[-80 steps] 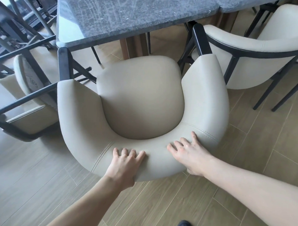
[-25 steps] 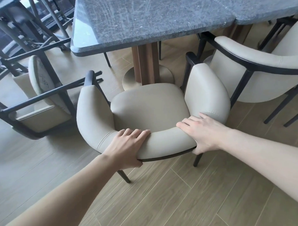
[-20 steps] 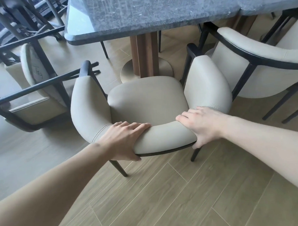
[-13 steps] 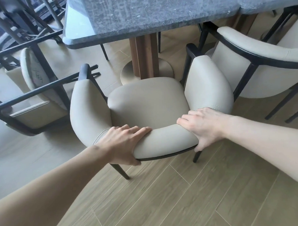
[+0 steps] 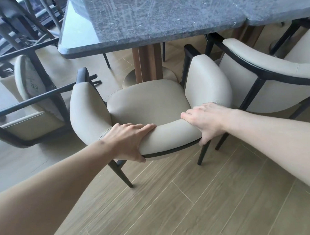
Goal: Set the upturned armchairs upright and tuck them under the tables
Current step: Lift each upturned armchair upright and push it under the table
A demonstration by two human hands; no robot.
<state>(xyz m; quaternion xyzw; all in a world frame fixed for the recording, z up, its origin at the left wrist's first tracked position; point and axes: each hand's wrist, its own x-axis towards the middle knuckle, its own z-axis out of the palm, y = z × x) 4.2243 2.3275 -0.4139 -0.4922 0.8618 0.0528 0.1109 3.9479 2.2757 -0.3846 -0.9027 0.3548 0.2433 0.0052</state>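
The armchair (image 5: 148,103) stood upright on its four dark legs, its seat front just short of the wooden pedestal (image 5: 147,63) and only partly under the edge of the grey stone surface (image 5: 163,16). Both hands held its curved backrest: the left hand (image 5: 126,140) gripped the rail to the left of the backrest's middle, fingers (image 5: 144,127) curled over the padded top and thumb under the dark frame; the right hand (image 5: 204,122) gripped the right end of the backrest the same way, thumb hooked below.

Judging by the frame and thick padding, the chair was probably moderately heavy and stiff, better slid than lifted. The smooth cream upholstery looked soft and somewhat slippery, so the hard rail under the padding seemed the surest hold, one hand on each side for an even push. Its arm tops looked close to the height of the surface's edge, which might catch them.

Compared with half a second earlier, little differed: the grip on the backrest was unchanged and the chair sat about as near the pedestal. Against the picture from about three seconds earlier, the chair lay farther from the surface's edge, with more of the pedestal and its base showing beyond the seat.

Left of the pedestal another armchair (image 5: 29,106) lay overturned; right of it a second upright armchair (image 5: 274,78) sat near the surface.
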